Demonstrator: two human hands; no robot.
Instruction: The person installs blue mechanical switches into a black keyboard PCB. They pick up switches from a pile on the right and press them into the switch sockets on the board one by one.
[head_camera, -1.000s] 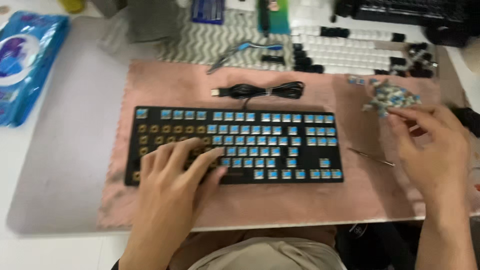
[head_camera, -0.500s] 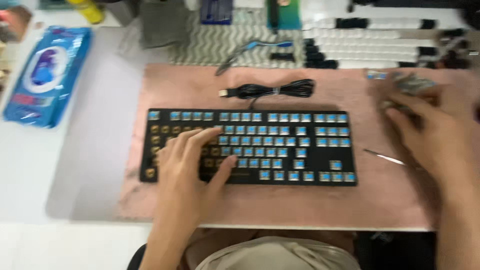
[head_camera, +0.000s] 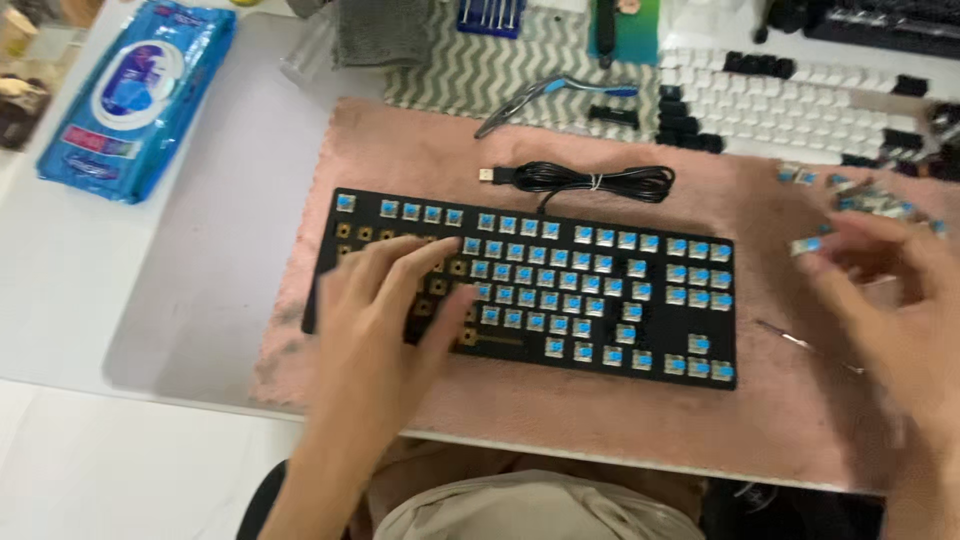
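Observation:
A black keyboard (head_camera: 600, 330) without keycaps lies on a pink mat (head_camera: 420, 150); most of its sockets hold blue switches, while several at the left are bare. My left hand (head_camera: 385, 315) rests flat on that bare left part, fingers spread. My right hand (head_camera: 885, 290) hovers over the mat right of the keyboard and pinches one blue switch (head_camera: 808, 245) in its fingertips. A small pile of loose blue switches (head_camera: 870, 195) lies just beyond it.
The coiled black cable (head_camera: 590, 180) lies behind the keyboard. Rows of white and black keycaps (head_camera: 790, 105) sit at the back right. A blue wipes pack (head_camera: 140, 95) is at the far left. A thin metal tool (head_camera: 785, 335) lies right of the keyboard.
My right hand has come away from the pile of switches toward the keyboard with one switch in its fingers. The view has shifted left. My left hand stays on the keyboard.

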